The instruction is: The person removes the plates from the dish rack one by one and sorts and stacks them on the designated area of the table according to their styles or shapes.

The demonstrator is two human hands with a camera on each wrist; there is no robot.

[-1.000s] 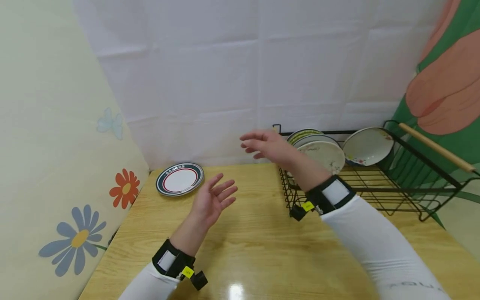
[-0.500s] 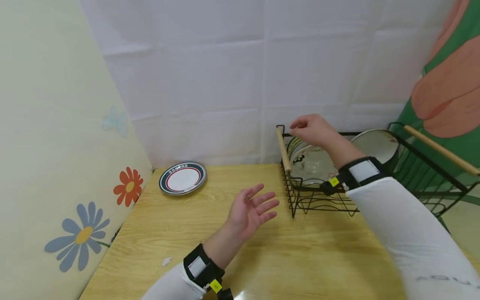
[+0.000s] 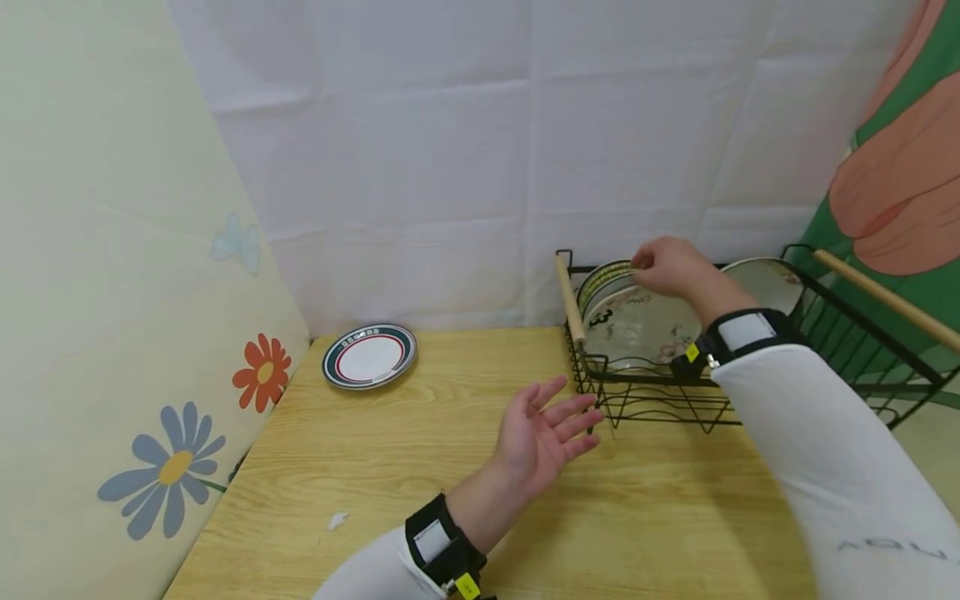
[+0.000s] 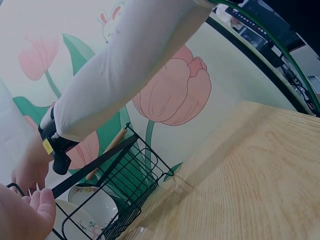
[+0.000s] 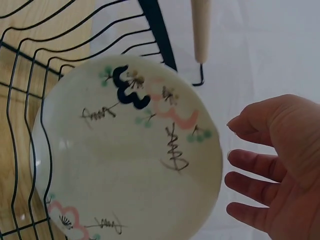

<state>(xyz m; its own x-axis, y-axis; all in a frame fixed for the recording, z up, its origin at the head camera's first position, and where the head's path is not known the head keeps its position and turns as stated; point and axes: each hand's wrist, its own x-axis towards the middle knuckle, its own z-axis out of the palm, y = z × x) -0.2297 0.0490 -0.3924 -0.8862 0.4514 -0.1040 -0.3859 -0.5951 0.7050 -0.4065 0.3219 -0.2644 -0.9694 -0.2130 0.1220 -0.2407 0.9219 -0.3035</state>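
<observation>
My right hand (image 3: 671, 268) is over the left part of a black wire dish rack (image 3: 637, 379). Its fingers bend loosely beside the rim of a white plate with painted flowers (image 5: 125, 160); in the right wrist view a gap shows between fingertips and rim. That plate stands upright in the rack, partly behind the front wires. Behind it stands a plate with a yellow-green patterned rim (image 3: 600, 279), partly hidden. My left hand (image 3: 542, 437), palm up with fingers spread, holds nothing just in front of the rack's left corner.
A plate with a dark green band and red ring (image 3: 370, 358) lies at the table's back left. A white bowl (image 3: 768, 279) leans farther right in the rack. Wooden handles (image 3: 570, 298) top the rack's ends. A white scrap (image 3: 337, 521) lies at front left.
My right hand has moved right, from left of the rack to over the plates at the flowered plate's rim. My left hand has moved right, toward the rack's front corner, staying spread.
</observation>
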